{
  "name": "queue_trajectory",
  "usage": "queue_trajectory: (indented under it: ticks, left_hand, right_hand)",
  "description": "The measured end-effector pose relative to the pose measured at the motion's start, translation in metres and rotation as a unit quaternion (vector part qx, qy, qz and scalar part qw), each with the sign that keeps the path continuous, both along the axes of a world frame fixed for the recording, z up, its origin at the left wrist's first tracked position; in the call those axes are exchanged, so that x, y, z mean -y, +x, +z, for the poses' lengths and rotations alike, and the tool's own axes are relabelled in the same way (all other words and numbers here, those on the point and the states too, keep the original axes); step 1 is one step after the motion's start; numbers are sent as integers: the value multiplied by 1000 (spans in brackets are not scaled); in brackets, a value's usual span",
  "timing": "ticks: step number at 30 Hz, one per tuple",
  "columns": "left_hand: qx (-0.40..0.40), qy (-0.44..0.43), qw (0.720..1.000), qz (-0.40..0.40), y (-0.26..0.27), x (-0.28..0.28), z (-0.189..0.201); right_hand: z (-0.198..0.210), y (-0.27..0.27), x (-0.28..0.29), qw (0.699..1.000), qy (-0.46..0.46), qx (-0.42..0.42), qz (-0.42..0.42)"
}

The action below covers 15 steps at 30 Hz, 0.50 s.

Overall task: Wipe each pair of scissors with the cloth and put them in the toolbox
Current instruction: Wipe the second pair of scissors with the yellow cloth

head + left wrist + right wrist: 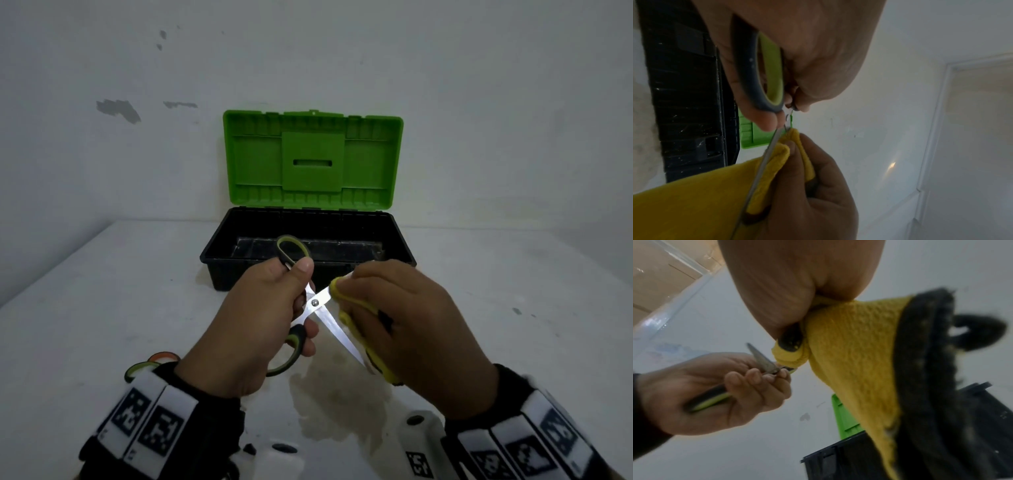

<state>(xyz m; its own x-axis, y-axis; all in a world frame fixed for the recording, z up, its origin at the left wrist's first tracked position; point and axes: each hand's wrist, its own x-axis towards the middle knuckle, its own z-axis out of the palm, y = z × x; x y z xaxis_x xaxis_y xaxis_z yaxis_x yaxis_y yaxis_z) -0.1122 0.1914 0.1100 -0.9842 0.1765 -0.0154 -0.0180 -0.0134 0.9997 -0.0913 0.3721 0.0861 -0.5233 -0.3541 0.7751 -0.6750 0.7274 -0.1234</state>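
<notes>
My left hand (270, 318) grips the grey-and-green handles of a pair of scissors (334, 325), held above the table in front of the toolbox with the blades spread apart. My right hand (404, 322) holds a yellow cloth (346, 320) folded over one blade near the pivot; the other blade points down toward me. In the left wrist view the cloth (694, 203) wraps the thin blade (764, 164) edge-on. The right wrist view shows the cloth (855, 356) with its dark border hanging from my fingers. The toolbox (219, 263) stands open, black tub, green lid (311, 157) upright.
More scissor handles (150, 365), green and orange, lie on the white table (102, 308) behind my left wrist. A damp stain (335, 404) marks the table below my hands. The wall stands right behind the toolbox.
</notes>
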Motion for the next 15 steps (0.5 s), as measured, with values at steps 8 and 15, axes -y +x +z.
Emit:
queue_trajectory:
  ticks: [8,15]
  left_hand:
    - [-20,-24,999,10,-2,-4,2]
    - [4,-8,1000,-22,-1,-4,0]
  right_hand:
    - [2,-2,-1,1000,-1,-9,-19]
    - [3,3,-5,998,51,-20,2]
